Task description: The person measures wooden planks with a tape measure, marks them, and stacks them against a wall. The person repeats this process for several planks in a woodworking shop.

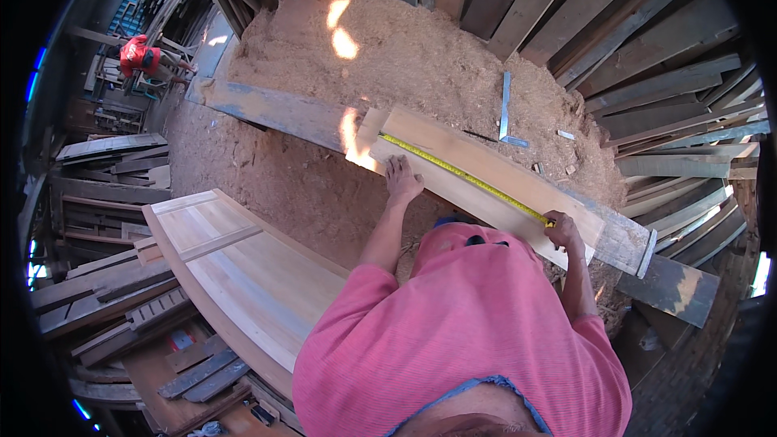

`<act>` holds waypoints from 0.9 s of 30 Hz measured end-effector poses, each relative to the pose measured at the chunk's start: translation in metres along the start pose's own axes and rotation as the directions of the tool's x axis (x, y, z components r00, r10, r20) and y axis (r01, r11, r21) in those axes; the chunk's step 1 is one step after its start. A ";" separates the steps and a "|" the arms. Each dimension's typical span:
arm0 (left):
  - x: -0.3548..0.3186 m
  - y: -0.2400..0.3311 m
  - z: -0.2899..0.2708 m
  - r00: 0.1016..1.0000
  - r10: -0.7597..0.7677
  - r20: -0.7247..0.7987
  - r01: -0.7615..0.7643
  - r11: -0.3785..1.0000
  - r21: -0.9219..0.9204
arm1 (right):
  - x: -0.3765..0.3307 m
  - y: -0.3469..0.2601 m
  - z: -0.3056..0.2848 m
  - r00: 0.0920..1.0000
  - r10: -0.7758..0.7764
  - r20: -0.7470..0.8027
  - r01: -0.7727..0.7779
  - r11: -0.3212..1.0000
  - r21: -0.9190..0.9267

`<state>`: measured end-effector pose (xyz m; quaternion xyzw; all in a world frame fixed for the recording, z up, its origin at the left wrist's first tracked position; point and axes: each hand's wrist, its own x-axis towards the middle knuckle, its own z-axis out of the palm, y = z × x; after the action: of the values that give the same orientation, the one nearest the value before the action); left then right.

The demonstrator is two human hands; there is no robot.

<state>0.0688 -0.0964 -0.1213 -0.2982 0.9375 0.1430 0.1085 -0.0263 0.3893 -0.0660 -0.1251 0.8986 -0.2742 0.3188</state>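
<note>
A yellow tape measure (465,176) lies drawn out along pale wooden boards (498,163), which rest lengthwise on a worn plank bench (279,110) in front of me. At the near right end of the boards, my right hand (565,231) is closed around the tape's case. Its blade runs from there up to the far left end of the boards. My left hand (402,180) rests on the boards' near edge, close to the blade's far end. Those fingers look stretched out and hold nothing.
Sawdust covers the ground, where a metal L-square (505,113) lies beyond the bench. A large pale wooden panel (251,255) slants at my left. Stacked planks (647,40) surround the area. Far left, a person in red (139,57) bends over.
</note>
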 end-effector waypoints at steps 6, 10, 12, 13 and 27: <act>0.031 -0.034 -0.018 0.993 0.049 -0.111 -0.052 0.998 -0.031 | 0.016 -0.003 0.018 0.999 -0.033 -0.006 0.033 0.999 -0.022; 0.059 -0.053 -0.031 0.975 -0.048 -0.217 0.013 0.987 -0.160 | 0.019 0.000 0.020 0.999 -0.026 -0.019 0.025 1.000 -0.013; 0.073 -0.061 -0.035 0.977 -0.063 -0.203 0.006 0.963 -0.269 | 0.019 0.001 0.021 1.000 -0.015 -0.020 0.014 0.999 -0.031; 0.078 -0.064 -0.036 0.982 -0.087 -0.170 0.027 0.945 -0.327 | 0.020 0.001 0.021 1.000 0.004 -0.011 -0.005 0.999 -0.032; 0.096 -0.058 -0.036 0.975 -0.140 -0.174 0.083 0.949 -0.303 | 0.011 -0.039 0.011 0.999 0.030 0.039 -0.031 0.999 0.028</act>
<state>0.0221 -0.2044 -0.1271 -0.3762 0.8934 0.2448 -0.0206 -0.0259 0.3488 -0.0562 -0.1119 0.8901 -0.2797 0.3420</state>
